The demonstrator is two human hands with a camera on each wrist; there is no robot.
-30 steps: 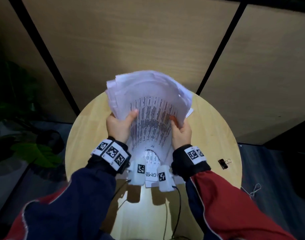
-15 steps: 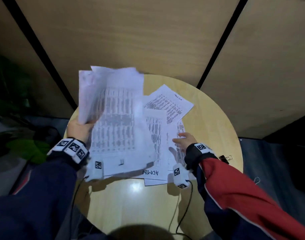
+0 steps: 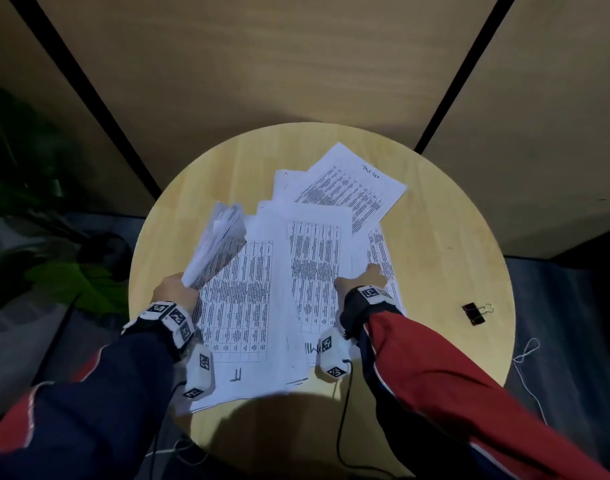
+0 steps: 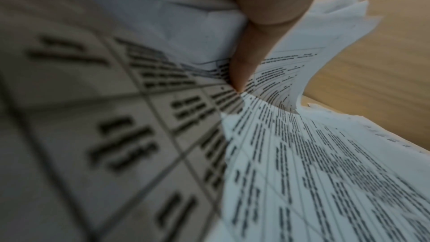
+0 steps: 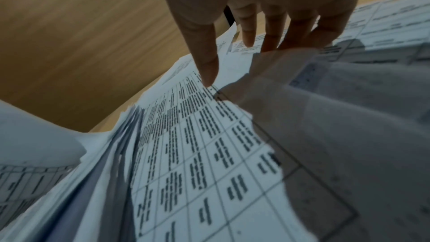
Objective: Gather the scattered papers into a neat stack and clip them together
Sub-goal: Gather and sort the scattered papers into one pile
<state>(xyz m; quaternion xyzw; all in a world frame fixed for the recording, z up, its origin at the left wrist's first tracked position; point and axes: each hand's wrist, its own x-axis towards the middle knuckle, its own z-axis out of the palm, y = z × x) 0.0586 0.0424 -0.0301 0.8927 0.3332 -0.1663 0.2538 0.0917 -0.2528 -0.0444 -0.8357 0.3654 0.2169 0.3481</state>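
Observation:
Printed white papers [image 3: 314, 258] lie fanned out over a round wooden table [image 3: 445, 244]. My left hand [image 3: 175, 292] grips the left edge of a thick bundle [image 3: 241, 306] lying on the table, and that edge curls upward [image 3: 217, 240]. In the left wrist view the thumb [image 4: 246, 49] pinches the sheets [image 4: 291, 154]. My right hand [image 3: 367, 278] rests on the loose sheets to the right with straight, spread fingers [image 5: 270, 30]. A black binder clip [image 3: 473, 313] lies alone near the table's right edge, apart from both hands.
Wood wall panels [image 3: 296, 64] with black seams stand behind the table. A green plant [image 3: 71, 282] is on the floor at left. White string [image 3: 526, 351] hangs past the right rim. Cables trail from the wrist cameras [image 3: 341, 427].
A second ago both hands held the bundle upright. The right hand let go and dropped onto loose sheets; the left hand swung the bundle left and has now laid it on the table.

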